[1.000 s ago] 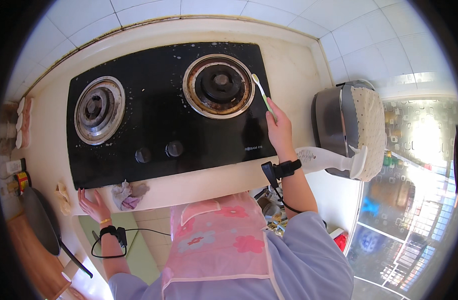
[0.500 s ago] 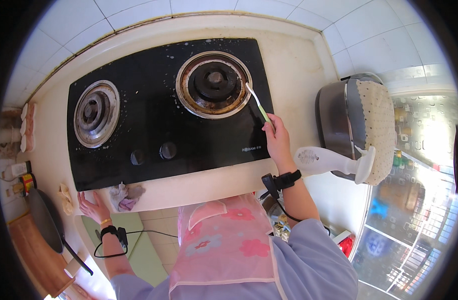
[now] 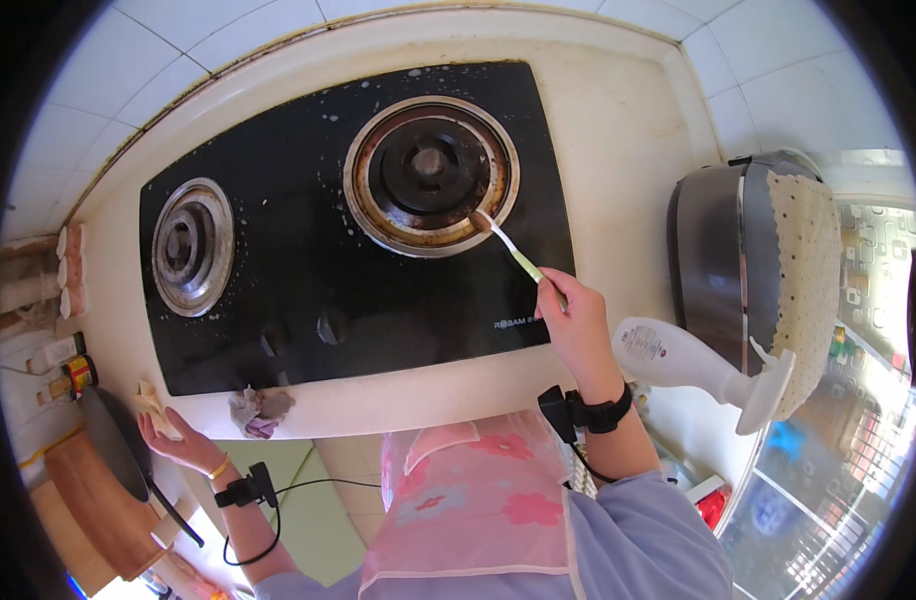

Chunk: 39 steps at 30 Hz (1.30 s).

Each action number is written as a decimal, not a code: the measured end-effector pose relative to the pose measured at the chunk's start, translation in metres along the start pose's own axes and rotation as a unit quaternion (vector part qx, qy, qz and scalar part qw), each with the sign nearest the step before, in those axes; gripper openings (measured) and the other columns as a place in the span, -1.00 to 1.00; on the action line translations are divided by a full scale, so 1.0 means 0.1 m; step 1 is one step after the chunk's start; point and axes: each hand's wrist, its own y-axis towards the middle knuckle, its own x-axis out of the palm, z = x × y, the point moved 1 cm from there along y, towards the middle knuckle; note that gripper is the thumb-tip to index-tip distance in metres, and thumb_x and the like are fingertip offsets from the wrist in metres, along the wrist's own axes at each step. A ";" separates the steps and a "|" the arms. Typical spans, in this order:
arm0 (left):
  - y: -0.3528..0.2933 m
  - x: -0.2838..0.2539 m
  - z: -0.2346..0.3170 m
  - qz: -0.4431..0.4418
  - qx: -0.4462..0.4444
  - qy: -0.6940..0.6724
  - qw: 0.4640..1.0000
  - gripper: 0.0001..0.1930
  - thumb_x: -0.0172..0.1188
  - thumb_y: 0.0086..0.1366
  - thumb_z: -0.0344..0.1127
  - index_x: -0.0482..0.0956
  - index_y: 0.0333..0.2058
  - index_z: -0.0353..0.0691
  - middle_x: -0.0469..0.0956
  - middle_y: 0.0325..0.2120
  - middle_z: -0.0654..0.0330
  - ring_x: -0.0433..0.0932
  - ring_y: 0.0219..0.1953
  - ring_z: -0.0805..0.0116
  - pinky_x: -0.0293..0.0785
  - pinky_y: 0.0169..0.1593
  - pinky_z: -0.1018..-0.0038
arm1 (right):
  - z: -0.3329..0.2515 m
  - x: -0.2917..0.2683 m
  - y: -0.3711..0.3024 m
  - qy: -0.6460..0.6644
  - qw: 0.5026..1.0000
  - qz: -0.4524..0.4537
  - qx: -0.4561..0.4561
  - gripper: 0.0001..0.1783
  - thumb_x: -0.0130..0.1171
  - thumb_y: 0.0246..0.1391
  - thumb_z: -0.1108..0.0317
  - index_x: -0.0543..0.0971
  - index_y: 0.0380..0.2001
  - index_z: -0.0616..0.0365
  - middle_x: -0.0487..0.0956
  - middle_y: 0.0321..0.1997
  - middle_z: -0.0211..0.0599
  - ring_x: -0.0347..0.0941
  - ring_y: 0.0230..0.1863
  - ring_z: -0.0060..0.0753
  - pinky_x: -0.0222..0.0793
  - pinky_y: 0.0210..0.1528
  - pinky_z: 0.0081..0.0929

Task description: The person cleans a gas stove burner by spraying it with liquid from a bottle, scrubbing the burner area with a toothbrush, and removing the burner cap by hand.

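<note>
Your right hand (image 3: 576,325) grips one toothbrush (image 3: 508,250), fingers clamped, bristles on one of two burners (image 3: 430,172). Left hand (image 3: 170,437) rests at the counter edge (image 3: 398,385), fingers seemingly loose; one rag (image 3: 258,408) lies nearby.

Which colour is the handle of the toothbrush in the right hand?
Light green, with a white neck: the toothbrush, held by the right hand, shows in the head view.

R hand (image 3: 578,325) holds toothbrush (image 3: 508,250), bristles on R burner (image 3: 430,172) rim; L hand (image 3: 173,440) at counter edge (image 3: 398,385)

toothbrush (image 3: 510,250) handle end hidden inside right hand (image 3: 578,325).
</note>
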 end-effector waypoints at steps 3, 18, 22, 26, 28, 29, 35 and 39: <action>0.00 0.11 0.71 -0.034 0.052 -0.139 0.988 -0.62 0.17 0.25 -0.37 0.35 0.02 -0.33 0.34 0.10 0.01 0.33 0.13 0.07 0.19 0.23 0.22 | -0.02 0.02 0.02 0.023 0.999 -0.025 0.019 -0.74 0.04 0.15 0.36 0.55 -0.18 0.31 0.54 -0.63 -0.20 0.48 -0.61 -0.44 0.34 -0.52 -0.54; -0.40 0.81 2.92 -0.375 0.139 -0.114 0.910 -0.59 0.29 0.10 -0.27 0.49 -0.05 -0.18 0.37 0.04 0.14 0.29 0.04 0.10 0.18 0.14 0.28 | 0.13 -0.15 0.20 -0.056 0.989 0.103 -0.088 -0.82 0.01 0.15 0.45 0.49 -0.20 0.24 0.45 -0.25 -0.14 0.42 -0.26 -0.15 0.35 -0.18 -0.37; -0.37 1.08 2.94 -0.351 0.157 -0.104 0.917 -0.59 0.29 0.10 -0.20 0.51 -0.07 -0.20 0.39 -0.01 0.15 0.32 0.01 0.09 0.23 0.10 0.24 | 0.33 -0.19 0.28 -0.108 0.977 0.152 -0.100 -0.82 0.01 0.16 0.43 0.49 -0.19 0.22 0.45 -0.25 -0.15 0.39 -0.22 -0.11 0.31 -0.13 -0.32; -0.36 1.33 2.93 -0.369 0.141 -0.076 0.915 -0.59 0.26 0.11 -0.15 0.52 -0.07 -0.16 0.40 -0.02 0.22 0.32 0.03 0.13 0.25 0.08 0.22 | 0.41 -0.22 0.39 -0.152 0.966 0.179 -0.103 -0.82 0.00 0.17 0.41 0.49 -0.17 0.18 0.46 -0.24 -0.18 0.36 -0.17 -0.08 0.26 -0.09 -0.25; -0.39 1.42 2.93 -0.378 0.138 -0.066 0.913 -0.58 0.27 0.11 -0.13 0.52 -0.07 -0.15 0.40 -0.02 0.23 0.32 0.03 0.13 0.25 0.07 0.22 | 0.43 -0.21 0.43 -0.147 0.966 0.190 -0.099 -0.82 0.00 0.17 0.40 0.49 -0.17 0.16 0.46 -0.23 -0.19 0.36 -0.16 -0.08 0.25 -0.09 -0.23; -0.40 1.45 2.93 -0.387 0.132 -0.055 0.911 -0.58 0.27 0.11 -0.12 0.52 -0.07 -0.15 0.40 -0.02 0.23 0.32 0.03 0.14 0.25 0.07 0.21 | 0.42 -0.20 0.45 -0.159 0.964 0.194 -0.092 -0.83 -0.01 0.16 0.41 0.49 -0.18 0.14 0.47 -0.23 -0.20 0.36 -0.15 -0.09 0.24 -0.09 -0.22; -0.44 1.61 2.94 -0.415 0.119 -0.033 0.901 -0.57 0.25 0.10 -0.09 0.52 -0.07 -0.12 0.40 -0.02 0.26 0.32 0.04 0.15 0.24 0.07 0.19 | 0.48 -0.09 0.54 -0.194 0.952 0.231 -0.057 -0.82 0.01 0.13 0.41 0.46 -0.17 0.08 0.46 -0.18 -0.25 0.35 -0.11 -0.12 0.20 -0.07 -0.18; -0.40 1.72 2.94 -0.415 0.116 -0.028 0.902 -0.62 0.24 0.11 -0.08 0.54 -0.12 -0.09 0.41 -0.03 0.26 0.32 0.04 0.15 0.25 0.05 0.19 | 0.41 -0.09 0.57 -0.284 0.925 0.252 -0.025 -0.77 0.07 0.08 0.40 0.44 -0.15 0.08 0.43 -0.15 -0.27 0.33 -0.05 -0.15 0.16 -0.03 -0.15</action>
